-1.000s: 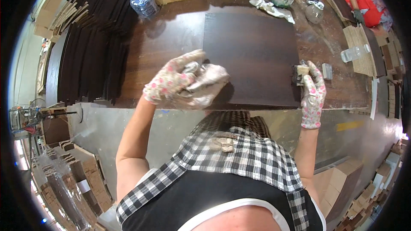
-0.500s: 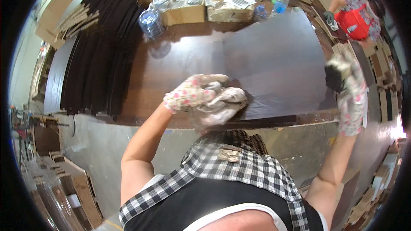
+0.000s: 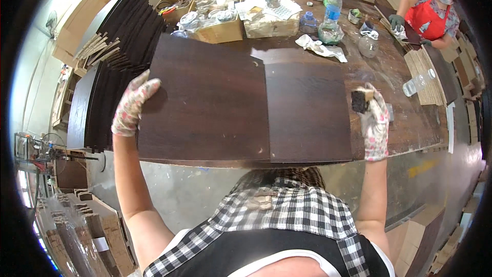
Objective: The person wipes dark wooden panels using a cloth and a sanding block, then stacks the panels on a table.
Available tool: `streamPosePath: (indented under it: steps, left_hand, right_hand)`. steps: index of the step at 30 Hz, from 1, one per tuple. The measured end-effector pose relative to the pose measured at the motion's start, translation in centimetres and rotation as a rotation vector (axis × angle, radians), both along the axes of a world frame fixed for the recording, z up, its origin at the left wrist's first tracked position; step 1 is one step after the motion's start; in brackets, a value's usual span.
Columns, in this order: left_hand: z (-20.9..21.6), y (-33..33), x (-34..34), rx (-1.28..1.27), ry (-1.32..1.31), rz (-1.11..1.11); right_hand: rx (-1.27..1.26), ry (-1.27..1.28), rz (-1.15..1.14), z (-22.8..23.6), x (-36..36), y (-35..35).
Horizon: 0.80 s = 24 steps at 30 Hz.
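My left hand (image 3: 134,105), in a white glove with pink dots, is at the left edge of a dark brown wooden panel (image 3: 205,97). Its thumb lies over the panel's face and the fingers seem to wrap behind the edge. The panel's far left corner looks raised, but how high I cannot tell. To its right lies another dark brown panel (image 3: 307,107), flat on the table. Beyond that panel's right side, my right hand (image 3: 376,123) is closed around a small pale sponge block (image 3: 360,101) with a black-stained end.
A stack of dark panels (image 3: 123,36) stands on the left. Behind are a cardboard box (image 3: 220,32) of cups, a water bottle (image 3: 333,7) and a white cloth (image 3: 322,47). A clear bottle (image 3: 419,82) lies at the right. A person in a red apron (image 3: 426,19) works at the far right.
My left hand has moved left to the panel's edge, and the cloth it held is out of sight. My right hand has come inward with the sponge. The tilted panel at right no longer shows there.
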<state>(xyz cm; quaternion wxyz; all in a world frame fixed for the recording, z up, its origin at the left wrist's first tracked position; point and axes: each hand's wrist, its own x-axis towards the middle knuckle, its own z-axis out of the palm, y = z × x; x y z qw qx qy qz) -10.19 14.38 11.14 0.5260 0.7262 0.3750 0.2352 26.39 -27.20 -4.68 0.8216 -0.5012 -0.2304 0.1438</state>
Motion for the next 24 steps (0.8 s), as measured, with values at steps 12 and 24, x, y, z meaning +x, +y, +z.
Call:
streamPosePath:
  steps: [12,24]
  left_hand:
    - [-14.5,-6.7,8.4,-0.409,-0.118,-0.334]
    - [-16.4,-6.8,8.8,-0.380,-0.118,-0.372]
  right_hand:
    - [-0.522,-0.286,-0.013,3.7,3.6,3.2]
    - [-0.753,-1.106,0.315,4.6,5.1,20.7]
